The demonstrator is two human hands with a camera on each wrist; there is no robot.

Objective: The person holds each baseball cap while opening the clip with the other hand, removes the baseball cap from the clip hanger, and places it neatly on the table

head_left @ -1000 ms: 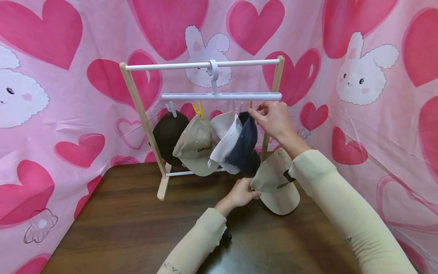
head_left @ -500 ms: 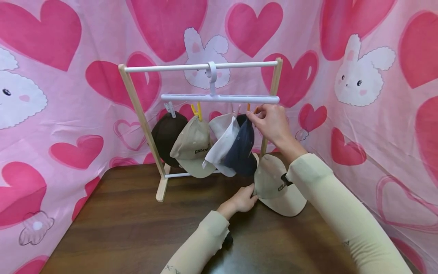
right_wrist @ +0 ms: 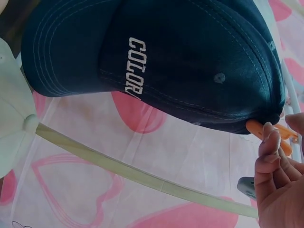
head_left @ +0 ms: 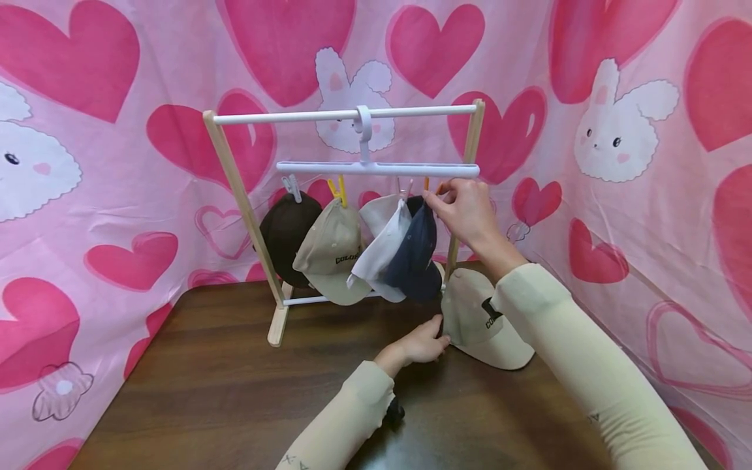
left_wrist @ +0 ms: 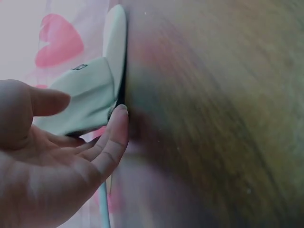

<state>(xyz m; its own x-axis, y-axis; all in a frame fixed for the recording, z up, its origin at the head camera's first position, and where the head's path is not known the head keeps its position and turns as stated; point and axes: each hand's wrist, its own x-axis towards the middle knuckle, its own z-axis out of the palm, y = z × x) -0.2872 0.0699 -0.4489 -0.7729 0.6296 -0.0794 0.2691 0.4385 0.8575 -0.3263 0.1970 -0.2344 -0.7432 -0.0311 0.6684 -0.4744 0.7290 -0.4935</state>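
My right hand [head_left: 467,205] pinches an orange clothespin [right_wrist: 255,127] at the top of a navy cap [head_left: 416,251]. The navy cap hangs under a white hanger [head_left: 411,170], with pale "COLOR" lettering facing the right wrist view. My left hand [head_left: 418,343] is low over the table, fingertips at the edge of a beige cap [head_left: 470,310]. In the left wrist view its thumb stands away from this cap [left_wrist: 90,92] and its fingers extend near the rim. The beige cap sits on the table at the rack's right foot, partly behind my right sleeve.
A white cap [head_left: 384,245], another beige cap [head_left: 331,238] and a dark brown cap [head_left: 289,238] hang from clothespins. The hanger hooks onto the top bar [head_left: 282,117] of a wooden-legged rack [head_left: 235,176] on the brown table [head_left: 223,378]. Pink heart-printed cloth [head_left: 194,59] stands behind.
My left hand has let go of the loose beige cap, which has shifted right and now sits on the table. The right hand stays at the orange clothespin.
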